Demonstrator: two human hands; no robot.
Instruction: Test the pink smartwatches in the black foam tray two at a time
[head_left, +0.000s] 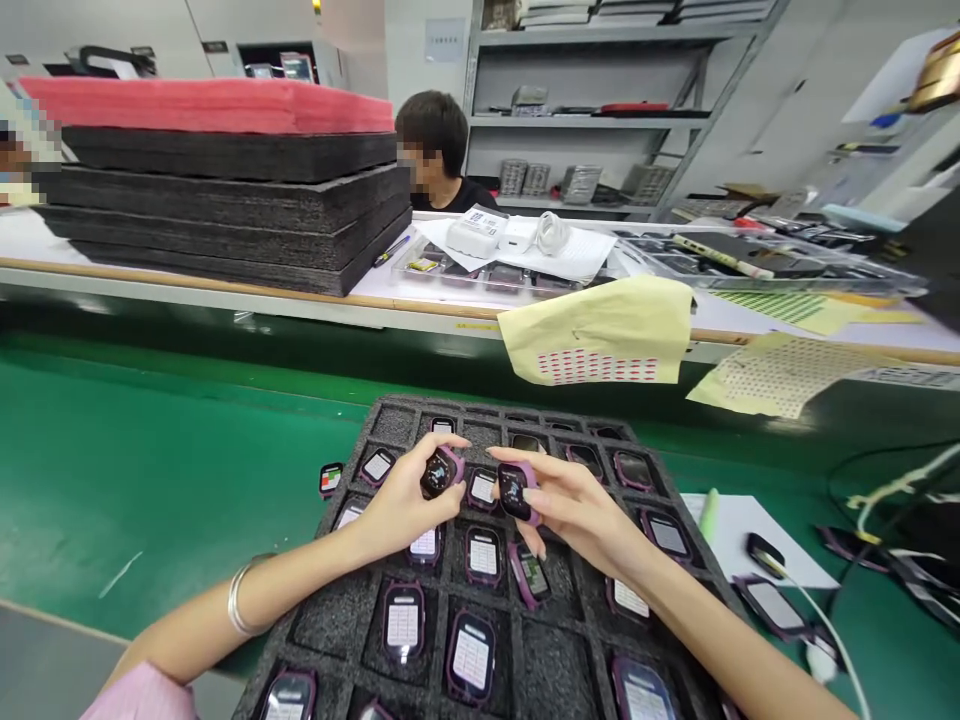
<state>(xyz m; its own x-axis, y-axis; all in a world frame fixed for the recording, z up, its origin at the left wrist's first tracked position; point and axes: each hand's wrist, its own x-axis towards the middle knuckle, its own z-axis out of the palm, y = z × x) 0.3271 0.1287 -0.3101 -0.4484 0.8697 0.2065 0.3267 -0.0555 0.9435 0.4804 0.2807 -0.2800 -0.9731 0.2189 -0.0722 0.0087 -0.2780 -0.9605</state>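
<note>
Over a black foam tray (536,648), my left hand (416,490) grips a purple-framed smartwatch (437,474) whose dark screen is lit with a watch face. Just to the right, my right hand (570,500) pinches a second purple smartwatch (515,490), its screen also showing a face. Neither watch shows a strap. Several more purple watches sit in the tray's square pockets, many with white list screens, such as one watch (482,555) below my hands. A tilted watch (531,573) leans in its pocket under my right hand.
One watch (330,479) lies on the green surface (112,480) left of the tray. To the right are a white paper (727,540), a watch (772,605) and a white cable (825,620). A stack of black foam (225,215) stands on the bench ahead, where a person (442,150) sits behind.
</note>
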